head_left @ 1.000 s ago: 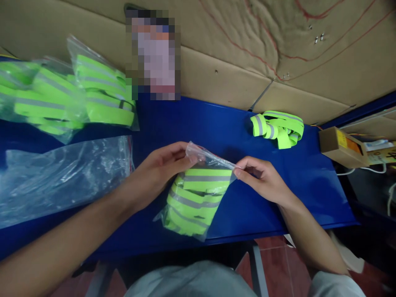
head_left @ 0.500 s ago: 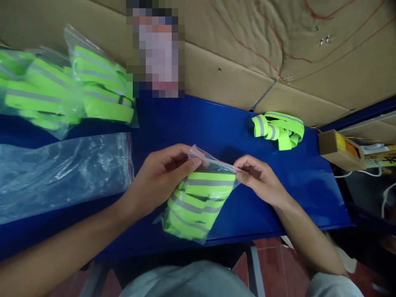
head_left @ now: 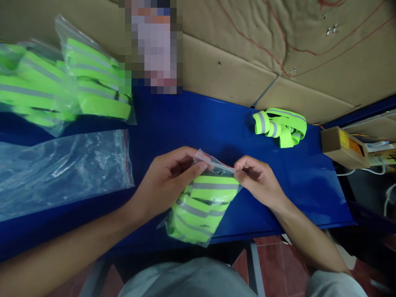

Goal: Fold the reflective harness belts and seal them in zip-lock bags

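Note:
A clear zip bag (head_left: 201,212) with neon green, grey-striped reflective straps inside is held up between my two hands over the blue table's front edge. My left hand (head_left: 177,175) pinches the left end of the bag's zip strip between thumb and fingers. At the right end of the same strip, my right hand (head_left: 255,177) pinches with thumb and forefinger. Whether the zip is sealed cannot be made out. A loose coil of the same reflective strap (head_left: 280,128) lies at the back right, beyond my right hand.
On the left lie filled bags of green straps (head_left: 95,82) and a flat clear zip bag (head_left: 62,173). A cardboard box (head_left: 345,148) stands at the right end of the blue table (head_left: 185,119). Cardboard panels (head_left: 229,70) line the back. A blurred-out patch hides something there.
My right hand has slid slightly left along the zip strip, while my left hand and the bag shifted a little to the right. The view has moved slightly.

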{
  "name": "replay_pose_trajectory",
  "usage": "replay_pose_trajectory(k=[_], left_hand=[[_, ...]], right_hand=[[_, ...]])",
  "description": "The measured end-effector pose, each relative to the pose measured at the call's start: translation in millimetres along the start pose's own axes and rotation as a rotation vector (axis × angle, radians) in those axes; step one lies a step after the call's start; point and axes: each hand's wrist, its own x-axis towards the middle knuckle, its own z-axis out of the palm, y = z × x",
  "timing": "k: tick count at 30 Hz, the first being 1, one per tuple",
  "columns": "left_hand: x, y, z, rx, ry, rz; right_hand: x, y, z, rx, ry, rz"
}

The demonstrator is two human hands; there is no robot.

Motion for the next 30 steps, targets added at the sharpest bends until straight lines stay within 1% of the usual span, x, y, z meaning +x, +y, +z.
replay_pose_trajectory(k=[6, 11, 14, 19, 24, 30], left_hand=[[1, -4, 3.4, 0.011, -0.018, 0.010], [1, -7, 6.9, 0.035, -0.031, 0.001], [0, -7, 8.3, 0.036, -0.063, -0.012], [-1, -7, 10.9, 0.017, -0.069, -0.024], [-2, -10, 14.4, 0.029, -0.099, -0.027], [-4, -13, 18.0, 0.085, -0.095, -0.026]], right_hand=[[0, 1, 2, -0.010, -0.008, 0.001], [1, 1, 1, -0.021, -0.056, -0.028], [0, 1, 3, -0.027, -0.027, -0.044], [0, -3, 8, -0.044, 0.001, -0.064], [0, -7, 12, -0.083, 0.034, -0.073], [-1, -9, 15, -0.118, -0.003, -0.048]])
